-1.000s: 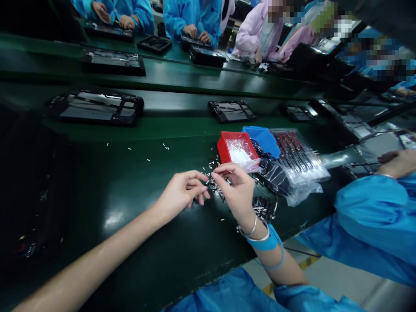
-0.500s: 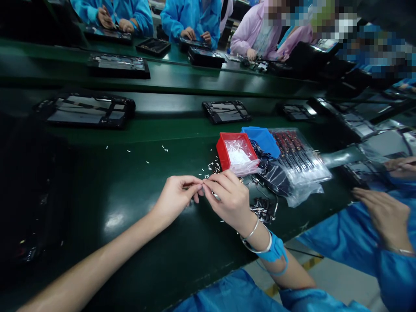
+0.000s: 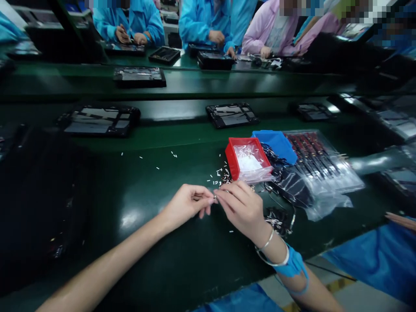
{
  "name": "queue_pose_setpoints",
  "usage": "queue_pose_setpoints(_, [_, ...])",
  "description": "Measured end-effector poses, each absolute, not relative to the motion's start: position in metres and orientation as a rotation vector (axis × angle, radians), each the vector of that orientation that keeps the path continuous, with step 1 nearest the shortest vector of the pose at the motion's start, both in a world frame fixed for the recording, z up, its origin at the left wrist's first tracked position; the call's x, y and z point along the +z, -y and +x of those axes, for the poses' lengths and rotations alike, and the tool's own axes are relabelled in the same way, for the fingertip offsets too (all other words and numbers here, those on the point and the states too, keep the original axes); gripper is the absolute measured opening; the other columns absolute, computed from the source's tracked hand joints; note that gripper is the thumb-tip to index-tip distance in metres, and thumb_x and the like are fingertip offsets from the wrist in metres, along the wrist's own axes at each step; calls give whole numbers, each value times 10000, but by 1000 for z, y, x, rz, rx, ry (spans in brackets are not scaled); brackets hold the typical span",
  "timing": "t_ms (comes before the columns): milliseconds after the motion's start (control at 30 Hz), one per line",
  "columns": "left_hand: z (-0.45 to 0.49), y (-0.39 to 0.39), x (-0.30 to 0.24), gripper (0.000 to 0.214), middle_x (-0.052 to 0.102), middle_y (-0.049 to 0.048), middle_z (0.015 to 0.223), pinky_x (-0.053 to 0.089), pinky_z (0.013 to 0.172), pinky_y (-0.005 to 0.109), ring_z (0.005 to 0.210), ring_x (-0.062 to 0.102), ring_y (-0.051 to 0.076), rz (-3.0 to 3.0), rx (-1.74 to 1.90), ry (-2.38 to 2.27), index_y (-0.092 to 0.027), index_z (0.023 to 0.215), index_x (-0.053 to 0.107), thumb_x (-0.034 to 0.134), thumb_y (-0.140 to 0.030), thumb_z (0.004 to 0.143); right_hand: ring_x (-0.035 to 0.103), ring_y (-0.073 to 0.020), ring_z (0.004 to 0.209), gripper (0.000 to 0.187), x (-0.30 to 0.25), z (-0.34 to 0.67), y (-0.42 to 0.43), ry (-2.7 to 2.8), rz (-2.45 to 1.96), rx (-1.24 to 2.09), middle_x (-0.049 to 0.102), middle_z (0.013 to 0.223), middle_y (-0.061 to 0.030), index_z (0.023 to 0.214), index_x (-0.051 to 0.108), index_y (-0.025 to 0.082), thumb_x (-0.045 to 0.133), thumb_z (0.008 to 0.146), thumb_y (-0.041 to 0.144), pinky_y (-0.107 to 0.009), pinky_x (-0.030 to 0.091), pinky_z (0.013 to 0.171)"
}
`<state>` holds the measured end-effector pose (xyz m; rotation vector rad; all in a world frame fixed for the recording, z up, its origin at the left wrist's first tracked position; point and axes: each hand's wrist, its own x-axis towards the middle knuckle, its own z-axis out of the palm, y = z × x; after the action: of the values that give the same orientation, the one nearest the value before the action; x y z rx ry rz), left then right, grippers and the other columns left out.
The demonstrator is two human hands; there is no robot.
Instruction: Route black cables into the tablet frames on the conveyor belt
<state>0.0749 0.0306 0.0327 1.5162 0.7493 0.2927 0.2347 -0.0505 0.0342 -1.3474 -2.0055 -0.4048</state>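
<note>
My left hand (image 3: 186, 204) and my right hand (image 3: 242, 207) meet fingertip to fingertip low over the dark green table (image 3: 136, 208). Both pinch a tiny part between thumb and forefinger, too small to name. My right wrist wears silver bangles and a blue strap (image 3: 287, 264). Small white pieces (image 3: 218, 173) lie scattered just beyond my fingers. A red bin (image 3: 247, 160) with a clear bag of white pieces stands right behind my right hand. A pile of dark wired parts (image 3: 277, 216) lies to the right of that hand.
A blue bin (image 3: 276, 142) and clear bags of red-black parts (image 3: 316, 162) lie right of the red bin. Black device frames (image 3: 99, 121) (image 3: 231, 115) sit on the conveyor beyond. Several people in blue and pink coats work across it. A blue sleeve (image 3: 373, 255) shows at right.
My hands have come together from slightly apart and now pinch at one point. The view shifted, so everything sits further right and lower. The neighbour's hands at the right have left the view.
</note>
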Motion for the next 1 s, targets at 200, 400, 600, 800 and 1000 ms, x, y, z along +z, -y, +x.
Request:
queue_pose_setpoints(200, [36,-121,44,486,418,169,1448,301,1084,487,1354,337,349,2075,583,-1624,-142,1273,517,611,-274,815,624,-163,707,208,37,245,53,1753,-1343,-364,710,768,-67,904,668,174,625,796,1,-309,529,617])
queue_pose_setpoints(400, [-9,-209,48,479,348,216,1454,236,1101,565,1365,291,363,2131,340,-2189,-44,1304,445,553,-225,874,644,-160,685,229,37,255,54,1750,-1341,-281,719,743,-58,909,690,168,629,779,-11,-300,554,619])
queue_pose_setpoints(600, [-9,-227,56,365,562,109,1245,464,964,495,1128,556,251,2246,44,-2219,-147,1202,559,572,-358,905,647,-159,668,222,42,258,60,1731,-1329,-253,722,734,-65,914,674,140,638,772,-27,-306,559,610])
queue_pose_setpoints(800, [59,-215,39,348,584,122,1225,393,1021,517,1166,536,266,2462,85,-2043,-129,1186,572,538,-350,919,655,-158,670,231,44,257,63,1747,-1308,-235,721,734,-63,929,677,146,621,782,-23,-291,560,583])
queue_pose_setpoints(1000, [52,-193,33,642,272,101,1559,245,1126,422,1437,224,289,2533,227,-1812,-236,1443,346,599,-260,853,659,-160,658,222,39,257,62,1762,-1299,-199,713,721,-69,915,675,120,626,772,-42,-292,558,592])
